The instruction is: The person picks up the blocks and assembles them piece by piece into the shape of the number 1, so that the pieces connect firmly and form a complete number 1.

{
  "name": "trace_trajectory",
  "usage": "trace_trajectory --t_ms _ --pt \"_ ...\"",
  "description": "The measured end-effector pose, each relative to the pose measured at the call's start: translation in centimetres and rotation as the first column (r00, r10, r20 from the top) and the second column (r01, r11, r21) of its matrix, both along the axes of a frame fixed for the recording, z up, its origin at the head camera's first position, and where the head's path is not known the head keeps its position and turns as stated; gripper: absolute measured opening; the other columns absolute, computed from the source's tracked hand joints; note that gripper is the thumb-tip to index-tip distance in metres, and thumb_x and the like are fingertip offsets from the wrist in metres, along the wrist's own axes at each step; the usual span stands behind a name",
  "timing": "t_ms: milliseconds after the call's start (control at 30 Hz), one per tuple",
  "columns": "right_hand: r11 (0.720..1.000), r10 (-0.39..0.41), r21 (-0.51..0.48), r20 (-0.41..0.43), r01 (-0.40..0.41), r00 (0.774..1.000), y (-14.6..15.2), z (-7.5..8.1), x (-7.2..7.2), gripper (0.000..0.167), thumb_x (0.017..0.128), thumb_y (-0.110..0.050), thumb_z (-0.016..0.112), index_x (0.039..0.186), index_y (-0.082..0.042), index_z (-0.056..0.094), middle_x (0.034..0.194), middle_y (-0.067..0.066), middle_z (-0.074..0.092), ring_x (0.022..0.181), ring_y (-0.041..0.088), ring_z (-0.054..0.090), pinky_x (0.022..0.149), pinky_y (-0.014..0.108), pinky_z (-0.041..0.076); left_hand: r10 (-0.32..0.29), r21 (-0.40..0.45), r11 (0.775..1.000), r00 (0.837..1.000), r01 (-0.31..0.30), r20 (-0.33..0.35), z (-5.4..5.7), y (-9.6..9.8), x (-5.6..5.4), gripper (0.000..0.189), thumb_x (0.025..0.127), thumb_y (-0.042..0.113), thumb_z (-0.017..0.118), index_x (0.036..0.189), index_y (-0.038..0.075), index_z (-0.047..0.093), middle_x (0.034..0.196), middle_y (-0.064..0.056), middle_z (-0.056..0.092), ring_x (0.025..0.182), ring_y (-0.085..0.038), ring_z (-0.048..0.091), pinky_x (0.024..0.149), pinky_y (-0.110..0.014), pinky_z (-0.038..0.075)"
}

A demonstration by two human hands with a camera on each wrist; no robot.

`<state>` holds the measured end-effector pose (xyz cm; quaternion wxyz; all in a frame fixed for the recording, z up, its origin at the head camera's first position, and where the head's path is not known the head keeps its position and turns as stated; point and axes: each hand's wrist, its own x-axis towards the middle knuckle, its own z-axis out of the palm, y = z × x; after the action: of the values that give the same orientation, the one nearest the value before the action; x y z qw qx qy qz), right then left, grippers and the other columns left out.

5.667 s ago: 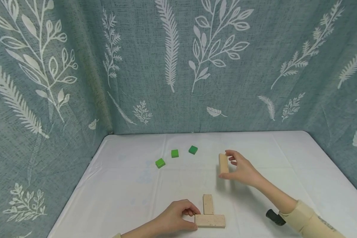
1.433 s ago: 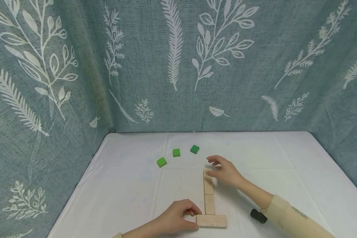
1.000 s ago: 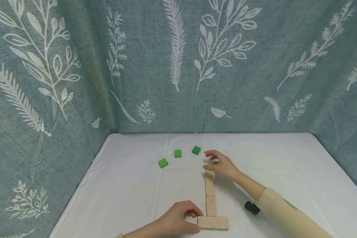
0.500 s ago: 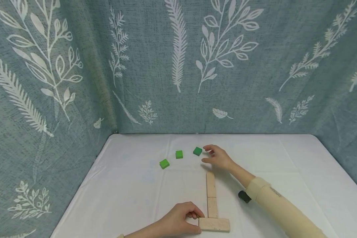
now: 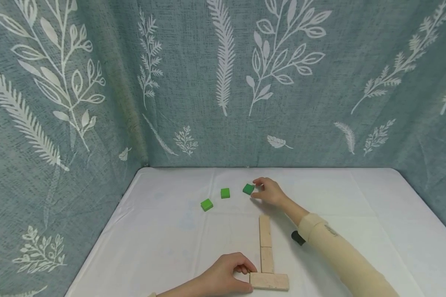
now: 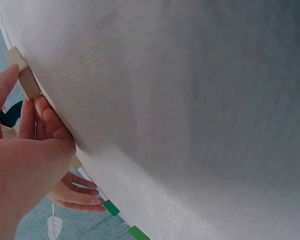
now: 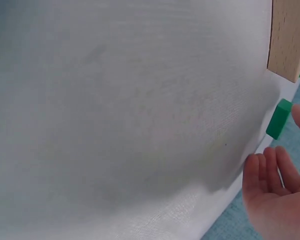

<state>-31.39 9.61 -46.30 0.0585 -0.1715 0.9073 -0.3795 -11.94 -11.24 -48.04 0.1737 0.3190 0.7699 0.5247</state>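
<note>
In the head view my left hand (image 5: 228,274) pinches the left end of a pale wooden block (image 5: 269,281) lying crosswise on the white table. In the left wrist view the thumb and fingertips sit on opposite sides of that block (image 6: 25,75). Two more wooden blocks, a near one (image 5: 266,260) and a far one (image 5: 265,231), run away from it end to end, forming an upside-down T. My right hand (image 5: 270,192) reaches around a dark green block (image 5: 248,189), thumb and fingers apart. In the right wrist view the thumb is close to the green block (image 7: 279,119), with the fingers off its other side.
Two light green blocks, one (image 5: 225,193) farther back and one (image 5: 207,204) nearer, lie left of the dark green one. A black cylindrical object (image 5: 298,237) shows beside the right sleeve (image 5: 319,231). A patterned curtain (image 5: 223,82) hangs behind the white-covered table (image 5: 152,231).
The wooden block carried by my right hand now lies at the far end of the row, released. That hand has moved away to the dark green block. My left hand keeps its hold.
</note>
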Motion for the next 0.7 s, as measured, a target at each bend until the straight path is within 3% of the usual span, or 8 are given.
trace_trajectory --t_ms 433,700 --pt "0.998 -0.059 0.032 0.029 0.058 0.998 -0.8 -0.4 -0.6 0.039 0.084 -0.016 0.076 0.117 0.003 0.064 0.111 0.015 0.065 0.103 0.029 0.058 0.089 0.042 0.048 0.013 -0.002 1.000 0.998 -0.013 0.056 0.3 0.0 0.2 0.027 0.082 0.013 0.079 0.107 0.009 0.069 0.102 0.004 0.065 0.090 -0.003 0.056 0.084 -0.022 0.048" --pt "0.997 -0.071 0.006 0.016 0.071 0.997 -1.1 -0.8 -0.7 0.034 0.084 -0.016 0.075 0.112 0.002 0.066 0.105 0.012 0.065 0.100 0.028 0.059 0.087 0.041 0.049 0.006 0.001 1.000 0.999 -0.006 0.032 0.2 -0.2 0.1 0.027 0.082 0.012 0.079 0.107 0.008 0.069 0.102 0.003 0.065 0.090 -0.002 0.056 0.084 -0.022 0.048"
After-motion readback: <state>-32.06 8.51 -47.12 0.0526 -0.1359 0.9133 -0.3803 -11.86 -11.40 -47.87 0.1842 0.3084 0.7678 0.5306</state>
